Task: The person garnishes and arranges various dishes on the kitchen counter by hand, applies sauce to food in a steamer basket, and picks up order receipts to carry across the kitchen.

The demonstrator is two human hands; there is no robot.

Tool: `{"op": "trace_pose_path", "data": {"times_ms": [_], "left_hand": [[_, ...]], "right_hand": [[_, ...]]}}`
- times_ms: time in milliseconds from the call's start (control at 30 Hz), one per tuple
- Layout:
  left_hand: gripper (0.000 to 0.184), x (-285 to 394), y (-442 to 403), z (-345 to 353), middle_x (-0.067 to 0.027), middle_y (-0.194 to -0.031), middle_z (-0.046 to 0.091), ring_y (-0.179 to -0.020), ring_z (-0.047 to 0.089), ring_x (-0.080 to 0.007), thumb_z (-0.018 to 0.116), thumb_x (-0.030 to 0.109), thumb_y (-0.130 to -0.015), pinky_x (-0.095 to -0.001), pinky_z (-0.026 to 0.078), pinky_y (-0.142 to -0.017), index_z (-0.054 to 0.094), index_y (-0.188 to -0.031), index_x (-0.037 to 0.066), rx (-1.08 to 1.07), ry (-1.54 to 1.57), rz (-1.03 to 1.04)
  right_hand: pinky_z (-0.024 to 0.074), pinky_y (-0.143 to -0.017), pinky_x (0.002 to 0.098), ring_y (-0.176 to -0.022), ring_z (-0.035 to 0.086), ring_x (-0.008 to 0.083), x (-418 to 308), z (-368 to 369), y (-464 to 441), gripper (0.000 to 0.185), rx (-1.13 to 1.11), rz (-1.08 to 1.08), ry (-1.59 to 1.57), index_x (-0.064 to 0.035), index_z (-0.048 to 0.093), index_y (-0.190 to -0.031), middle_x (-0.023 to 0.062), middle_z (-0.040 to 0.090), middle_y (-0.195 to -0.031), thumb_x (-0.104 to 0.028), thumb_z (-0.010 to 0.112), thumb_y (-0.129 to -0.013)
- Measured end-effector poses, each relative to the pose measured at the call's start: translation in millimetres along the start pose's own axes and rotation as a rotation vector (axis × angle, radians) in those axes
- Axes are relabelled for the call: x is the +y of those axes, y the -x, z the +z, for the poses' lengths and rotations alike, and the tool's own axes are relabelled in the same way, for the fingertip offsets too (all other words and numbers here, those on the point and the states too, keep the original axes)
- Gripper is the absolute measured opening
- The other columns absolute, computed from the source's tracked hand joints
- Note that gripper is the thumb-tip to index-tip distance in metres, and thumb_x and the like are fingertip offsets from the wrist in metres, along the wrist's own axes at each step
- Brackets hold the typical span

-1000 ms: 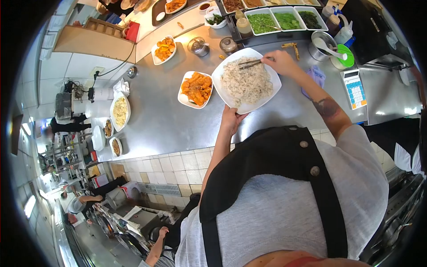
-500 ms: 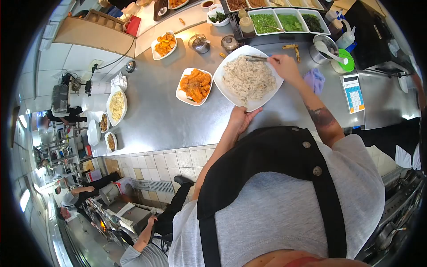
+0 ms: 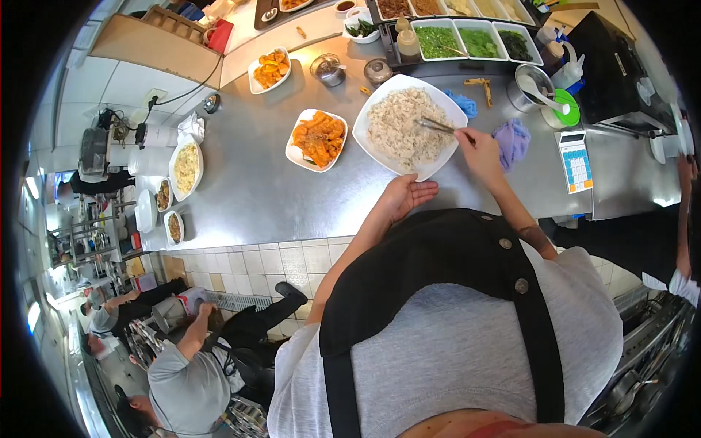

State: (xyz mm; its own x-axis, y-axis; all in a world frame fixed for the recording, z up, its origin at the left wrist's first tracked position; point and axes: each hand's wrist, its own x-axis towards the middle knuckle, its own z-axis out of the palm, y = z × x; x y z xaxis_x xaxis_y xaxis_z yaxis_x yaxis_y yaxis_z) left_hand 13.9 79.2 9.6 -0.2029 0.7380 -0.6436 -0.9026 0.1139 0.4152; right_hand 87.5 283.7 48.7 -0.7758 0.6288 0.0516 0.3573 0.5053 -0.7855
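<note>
A large white bowl [image 3: 367, 151] of pale, shredded-looking food [image 3: 398, 120] stands on the steel counter. My right hand [image 3: 479, 152] pinches slim metal tongs [image 3: 437, 126] over the bowl's right side, their tips at the food. My left hand [image 3: 407, 197] lies at the bowl's near edge, palm turned up and fingers stretched out to the right. Its thumb side is close against the rim; whether it touches I cannot tell. Just left of the bowl sits a smaller white dish [image 3: 295, 155] of orange saucy pieces [image 3: 319, 136].
A purple cloth [image 3: 512, 143], a blue cloth [image 3: 461, 104] and a calculator [image 3: 575, 162] lie to the right. Ingredient trays [image 3: 478, 39] line the back. Other filled dishes, including an oval dish [image 3: 187, 169], stand left. Co-workers [image 3: 193, 372] are behind at lower left.
My right hand and the tongs have moved down and slightly right. My left fingers have straightened. The blue cloth now shows beside the bowl, and a co-worker at lower left has come further into view.
</note>
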Motion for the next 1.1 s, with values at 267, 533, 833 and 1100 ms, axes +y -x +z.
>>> {"op": "trace_pose_path", "data": {"times_ms": [267,533,833,1100], "left_hand": [[0.041,4,7,-8,-0.0270,-0.112,0.053,-0.106,0.054,-0.0335,0.035,0.019,-0.092,-0.0411,0.044,-0.094,0.040,-0.119,-0.011,0.076,0.035,0.067],[0.039,5,9,-9,-0.0252,-0.111,0.054,-0.103,0.056,-0.0328,0.036,0.017,-0.090,-0.0396,0.046,-0.092,0.042,-0.118,-0.011,0.099,0.067,0.091],[0.041,8,14,-11,-0.0250,-0.112,0.054,-0.106,0.053,-0.0333,0.039,0.013,-0.085,-0.0409,0.042,-0.095,0.041,-0.119,-0.010,0.110,0.060,0.130],[0.046,17,9,-5,-0.0184,-0.115,0.053,-0.103,0.055,-0.0281,0.043,0.014,-0.082,-0.0383,0.044,-0.092,0.036,-0.125,-0.001,0.198,-0.137,0.253]], "right_hand": [[0.0477,-0.063,0.0345,-0.072,0.062,0.0293,-7,-14,39,0.021,-0.132,-0.264,0.031,-0.0067,0.068,-0.090,0.0140,0.065,-0.085,-0.024,0.063,-0.080],[0.0473,-0.064,0.0368,-0.071,0.060,0.0299,-21,-48,21,0.020,-0.187,-0.308,0.108,-0.0066,0.068,-0.090,0.0120,0.062,-0.076,-0.023,0.064,-0.079],[0.0472,-0.064,0.0351,-0.074,0.061,0.0265,-28,-31,16,0.019,-0.232,-0.430,0.077,-0.0114,0.068,-0.092,0.0099,0.063,-0.082,-0.023,0.065,-0.078],[0.0474,-0.055,0.0371,-0.060,0.062,0.0299,-2,-149,-33,0.025,0.331,-0.138,0.258,-0.0037,0.066,-0.091,0.0153,0.064,-0.071,-0.027,0.060,-0.083]]}}
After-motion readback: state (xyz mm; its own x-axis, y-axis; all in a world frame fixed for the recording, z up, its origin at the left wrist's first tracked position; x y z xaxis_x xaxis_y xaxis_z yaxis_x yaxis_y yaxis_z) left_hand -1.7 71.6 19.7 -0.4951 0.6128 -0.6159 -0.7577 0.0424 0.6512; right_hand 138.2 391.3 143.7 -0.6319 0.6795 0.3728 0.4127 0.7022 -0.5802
